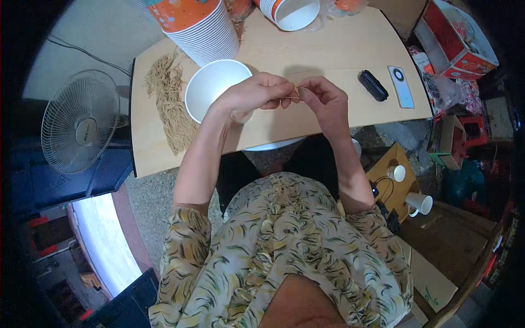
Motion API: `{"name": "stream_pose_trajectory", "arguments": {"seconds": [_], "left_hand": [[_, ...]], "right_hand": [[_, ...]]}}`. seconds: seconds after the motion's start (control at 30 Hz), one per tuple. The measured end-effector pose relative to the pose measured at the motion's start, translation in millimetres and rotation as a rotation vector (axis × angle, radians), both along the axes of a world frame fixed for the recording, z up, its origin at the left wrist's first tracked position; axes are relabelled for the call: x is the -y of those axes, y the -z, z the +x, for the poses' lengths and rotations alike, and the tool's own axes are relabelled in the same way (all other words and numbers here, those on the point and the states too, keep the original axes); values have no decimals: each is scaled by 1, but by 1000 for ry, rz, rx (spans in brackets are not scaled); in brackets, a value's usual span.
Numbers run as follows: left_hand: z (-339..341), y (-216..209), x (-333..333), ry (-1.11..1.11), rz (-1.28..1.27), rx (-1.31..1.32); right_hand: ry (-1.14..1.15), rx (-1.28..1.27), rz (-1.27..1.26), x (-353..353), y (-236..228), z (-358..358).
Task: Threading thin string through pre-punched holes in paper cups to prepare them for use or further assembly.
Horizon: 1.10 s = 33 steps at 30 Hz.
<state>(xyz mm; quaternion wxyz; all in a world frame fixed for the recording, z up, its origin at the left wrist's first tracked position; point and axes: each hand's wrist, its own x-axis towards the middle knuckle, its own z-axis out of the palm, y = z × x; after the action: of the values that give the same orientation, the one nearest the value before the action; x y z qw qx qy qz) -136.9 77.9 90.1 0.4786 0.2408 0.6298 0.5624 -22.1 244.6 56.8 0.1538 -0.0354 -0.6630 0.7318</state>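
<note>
Over the near part of the table, my left hand [254, 94] and my right hand [328, 104] meet with fingertips pinched. Between them is a thin tan string [296, 93], small in view; how it is looped or tied I cannot make out. An open white paper tub [205, 82] stands just left of the hands, partly behind my left wrist. Left of the tub a bundle of loose tan strings [169, 104] lies spread along the table's left side. Behind it rises a tall stack of orange and white paper tubs [205, 38].
On the wooden table [328, 49], a black case [373, 86] and a light-blue phone [402, 87] lie at the right. More tubs [290, 12] rest at the far edge. A fan [82, 128] stands left; a red box [456, 41] and mugs [420, 204] are to the right.
</note>
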Motion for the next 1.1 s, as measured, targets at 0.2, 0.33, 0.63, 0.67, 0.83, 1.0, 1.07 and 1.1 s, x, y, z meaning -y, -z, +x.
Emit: {"name": "stream_pose_trajectory", "arguments": {"seconds": [0.2, 0.33, 0.63, 0.67, 0.83, 1.0, 1.07, 1.1], "left_hand": [[-3, 12, 8, -66, 123, -33], [4, -6, 7, -83, 58, -86], [6, -17, 8, -63, -19, -155], [6, -17, 7, -54, -28, -160], [7, -20, 5, -68, 19, -86], [-1, -22, 3, 53, -109, -41], [0, -28, 1, 62, -107, -22], [-1, -30, 0, 65, -107, -3]], "right_hand": [[-17, 21, -42, -3, -1, -3], [-40, 80, -166, -9, -5, -1], [-71, 84, 159, -20, -5, -8], [-79, 44, 151, -22, -3, -9], [-14, -15, 268, -20, -18, -1], [-44, 1, 365, -24, -25, 1], [-60, -88, 437, -28, -29, 2], [-55, -86, 437, -30, -28, 2]]}}
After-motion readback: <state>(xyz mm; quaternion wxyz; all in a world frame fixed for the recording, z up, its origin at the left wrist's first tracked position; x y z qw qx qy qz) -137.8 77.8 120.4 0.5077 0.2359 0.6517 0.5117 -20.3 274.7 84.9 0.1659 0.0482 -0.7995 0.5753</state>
